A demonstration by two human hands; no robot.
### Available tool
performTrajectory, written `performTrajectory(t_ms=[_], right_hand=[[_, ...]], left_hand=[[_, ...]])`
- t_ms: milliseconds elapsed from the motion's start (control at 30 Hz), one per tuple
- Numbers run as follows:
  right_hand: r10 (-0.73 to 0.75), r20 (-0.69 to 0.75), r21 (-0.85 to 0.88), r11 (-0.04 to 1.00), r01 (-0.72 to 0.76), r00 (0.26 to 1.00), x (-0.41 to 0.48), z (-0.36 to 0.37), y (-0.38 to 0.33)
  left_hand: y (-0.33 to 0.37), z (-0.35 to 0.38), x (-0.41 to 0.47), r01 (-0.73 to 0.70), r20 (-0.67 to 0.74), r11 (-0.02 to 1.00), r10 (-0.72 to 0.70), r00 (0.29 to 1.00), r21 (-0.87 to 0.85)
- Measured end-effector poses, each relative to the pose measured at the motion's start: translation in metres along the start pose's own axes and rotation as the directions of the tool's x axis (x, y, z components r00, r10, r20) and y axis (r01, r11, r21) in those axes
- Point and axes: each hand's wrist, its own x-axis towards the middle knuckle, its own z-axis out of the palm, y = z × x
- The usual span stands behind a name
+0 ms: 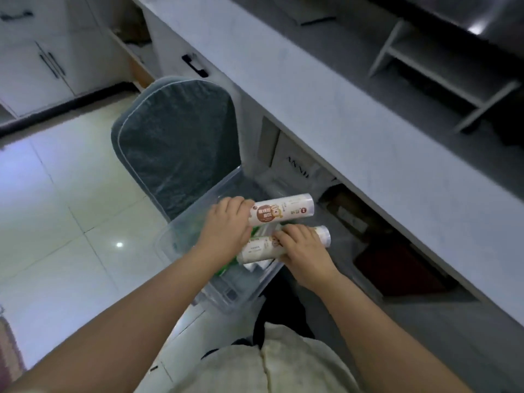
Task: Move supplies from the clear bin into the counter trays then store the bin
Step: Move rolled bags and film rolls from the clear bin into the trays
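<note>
Glossy tile floor (56, 194); hands gripping cylindrical rolls.

A grey-cushioned chair (175, 143) stands on pale floor tiles (56, 199); white cabinets (42, 61) behind.

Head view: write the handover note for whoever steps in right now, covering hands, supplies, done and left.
Left hand: gripping one end of the upper roll, lifted above the bin.
Right hand: closed over the lower roll, which is still down in the bin.
The bin sits on the chair beside the counter. More supplies, some green, remain inside.
The divided tray on the counter looks empty.
Done: nothing visibly transferred yet.
Left: carry both rolls to the tray, empty the rest of the bin, then store it.
</note>
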Motion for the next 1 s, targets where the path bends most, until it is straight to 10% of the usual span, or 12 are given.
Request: performTrajectory(t_ms=[500,1000], right_hand=[[0.492,-0.469,-0.118,0.788,-0.604,0.733,-0.276,-0.111,0.054],[0.648,-0.642,-0.046,0.501,-0.864,0.410,-0.620,-0.185,0.140]], left_hand=[[0.301,-0.028,0.011,-0.695,-0.172,0.716,0.679,0.714,-0.059],[0.670,0.025,-0.085,-0.872,-0.315,0.449,0.814,0.489,-0.194]])
